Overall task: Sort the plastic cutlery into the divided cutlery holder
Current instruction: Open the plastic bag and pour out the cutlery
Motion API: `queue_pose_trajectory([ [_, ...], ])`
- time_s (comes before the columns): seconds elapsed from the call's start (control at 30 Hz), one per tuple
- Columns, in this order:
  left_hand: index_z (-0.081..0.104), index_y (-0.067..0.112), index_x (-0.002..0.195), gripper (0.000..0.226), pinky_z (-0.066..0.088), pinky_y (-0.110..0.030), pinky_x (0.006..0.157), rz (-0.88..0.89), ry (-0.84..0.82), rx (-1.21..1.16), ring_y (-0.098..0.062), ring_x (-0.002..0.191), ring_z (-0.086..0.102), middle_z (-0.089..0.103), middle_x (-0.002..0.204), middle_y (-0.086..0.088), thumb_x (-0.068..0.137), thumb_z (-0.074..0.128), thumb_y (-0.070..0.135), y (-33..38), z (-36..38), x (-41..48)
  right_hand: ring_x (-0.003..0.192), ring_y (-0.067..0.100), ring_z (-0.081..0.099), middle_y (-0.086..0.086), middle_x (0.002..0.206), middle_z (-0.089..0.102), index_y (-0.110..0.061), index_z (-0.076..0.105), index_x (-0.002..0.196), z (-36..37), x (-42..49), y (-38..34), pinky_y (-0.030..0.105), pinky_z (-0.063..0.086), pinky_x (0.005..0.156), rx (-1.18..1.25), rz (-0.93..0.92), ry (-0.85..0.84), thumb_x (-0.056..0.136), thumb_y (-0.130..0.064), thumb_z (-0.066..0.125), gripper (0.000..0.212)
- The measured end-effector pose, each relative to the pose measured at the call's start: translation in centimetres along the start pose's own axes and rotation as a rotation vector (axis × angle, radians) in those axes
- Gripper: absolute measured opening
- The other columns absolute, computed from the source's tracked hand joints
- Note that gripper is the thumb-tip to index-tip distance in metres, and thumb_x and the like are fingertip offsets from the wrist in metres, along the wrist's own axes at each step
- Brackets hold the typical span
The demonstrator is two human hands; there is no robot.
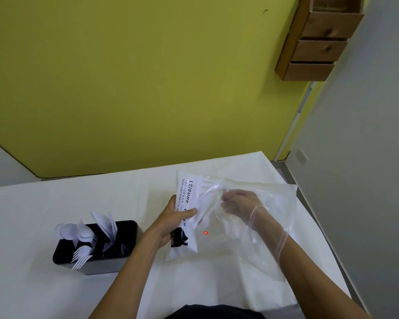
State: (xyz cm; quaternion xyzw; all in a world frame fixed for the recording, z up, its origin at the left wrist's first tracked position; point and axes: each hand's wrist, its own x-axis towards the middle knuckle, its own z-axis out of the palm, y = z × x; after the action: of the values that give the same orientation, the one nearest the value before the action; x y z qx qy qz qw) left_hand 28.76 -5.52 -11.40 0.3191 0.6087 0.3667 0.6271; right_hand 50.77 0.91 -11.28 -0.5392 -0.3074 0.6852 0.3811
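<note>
Head view, item 1: cutlery holder [115, 261], black, box-shaped w/ inner dividers, stands on white-covered table [32, 203], left of both hands and well apart from them. Contents, all white plastic: spoons [70, 231] bunched at its left end, bowls up; forks [81, 257] at near-left corner, tines up, leaning out over rim; knives [105, 222] nearer the middle, blades up, fanned. Item 2: bag [251, 245], clear crinkled plastic, held up just above table at centre-right; pale cutlery shapes show faintly inside, type n/k. Print on bag's white strip: "LEISURE", below it "ENJOY EVERY MOMENT IN TH…", rest cut off by thumb; black patch lower down ends in "HOME". Small round orange-red sticker [205, 233] on bag face, mark on it too small to read. Left hand [174, 218] grips bag's printed edge, thumb laid across strip, fingers wrapped behind. Right hand [237, 201] is inside bag, seen thru plastic, fingers part curled; can't tell if it has hold of anything. Backdrop: yellow-green wall [136, 77], wooden drawer unit [318, 44] mounted upper right
</note>
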Motion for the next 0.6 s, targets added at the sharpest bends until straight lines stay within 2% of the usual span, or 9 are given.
queue_pose_trajectory([
  [0.07,0.05,0.025,0.132,0.045,0.057,-0.045,0.092,-0.021,-0.007,-0.076,-0.027,0.107,0.069,0.068,0.123,-0.004,0.092,0.071,0.021,0.0,0.7,-0.1,0.054,0.022,0.059,0.014,0.069,0.063,0.004,0.075,0.079,0.2,0.0,0.1,0.027,0.05,0.056,-0.094,0.006,-0.064,0.074,0.019,0.063,0.02],
  [0.17,0.055,0.028,0.129,0.035,0.057,-0.042,0.086,-0.058,-0.013,-0.174,-0.025,0.104,0.07,0.07,0.122,-0.004,0.097,0.062,0.04,0.4,1.2,-0.4,0.061,0.025,0.056,0.012,0.065,0.063,-0.007,0.073,0.059,0.4,-0.4,1.4,0.029,0.044,0.062,-0.232,-0.038,-0.292,0.066,0.019,0.064,0.028],
  [0.27,0.058,0.033,0.127,0.038,0.055,-0.044,0.095,-0.087,-0.02,-0.175,-0.023,0.109,0.069,0.072,0.122,0.002,0.098,0.051,0.055,0.4,1.1,-0.2,0.065,0.024,0.048,0.013,0.068,0.056,-0.01,0.063,0.051,0.9,-0.5,2.2,0.028,0.037,0.059,-0.326,-0.044,-0.299,0.058,0.008,0.06,0.019],
  [0.33,0.062,0.027,0.126,0.039,0.052,-0.046,0.1,-0.076,0.011,-0.142,-0.023,0.109,0.07,0.074,0.117,0.001,0.1,0.049,0.053,0.5,0.9,-0.3,0.069,0.021,0.041,0.012,0.073,0.048,-0.009,0.056,0.056,1.3,-0.4,2.4,0.03,0.031,0.059,-0.309,-0.047,-0.241,0.062,0.003,0.059,0.014],
  [0.4,0.066,0.024,0.122,0.037,0.054,-0.042,0.096,-0.057,0.055,-0.022,-0.021,0.104,0.071,0.077,0.11,0.003,0.102,0.047,0.049,0.8,0.7,-0.3,0.069,0.02,0.041,0.011,0.073,0.047,-0.01,0.057,0.062,1.5,-0.2,2.6,0.027,0.032,0.057,-0.277,-0.057,-0.197,0.071,-0.001,0.06,0.013],
  [0.47,0.069,0.025,0.118,0.035,0.054,-0.036,0.086,-0.048,0.077,0.081,-0.018,0.099,0.072,0.078,0.104,0.006,0.103,0.045,0.046,1.3,0.4,-0.6,0.071,0.022,0.05,0.013,0.077,0.055,-0.004,0.064,0.079,1.8,-0.3,2.8,0.026,0.039,0.057,-0.233,-0.046,-0.178,0.084,-0.002,0.06,0.007],
  [0.53,0.07,0.024,0.117,0.036,0.053,-0.032,0.081,-0.042,0.061,0.138,-0.014,0.097,0.072,0.077,0.103,0.008,0.105,0.042,0.043,1.5,0.3,-0.5,0.067,0.021,0.06,0.017,0.083,0.062,0.005,0.061,0.099,2.0,-0.6,2.9,0.025,0.045,0.055,-0.198,-0.043,-0.215,0.095,0.001,0.051,0.011],
  [0.6,0.068,0.025,0.12,0.037,0.053,-0.028,0.082,-0.045,0.031,0.179,-0.009,0.096,0.072,0.076,0.111,0.006,0.106,0.038,0.042,1.2,0.9,-0.2,0.065,0.022,0.065,0.017,0.084,0.066,0.001,0.063,0.103,2.8,-1.1,2.9,0.025,0.05,0.056,-0.19,-0.012,-0.3,0.103,-0.009,0.047,0.019],
])
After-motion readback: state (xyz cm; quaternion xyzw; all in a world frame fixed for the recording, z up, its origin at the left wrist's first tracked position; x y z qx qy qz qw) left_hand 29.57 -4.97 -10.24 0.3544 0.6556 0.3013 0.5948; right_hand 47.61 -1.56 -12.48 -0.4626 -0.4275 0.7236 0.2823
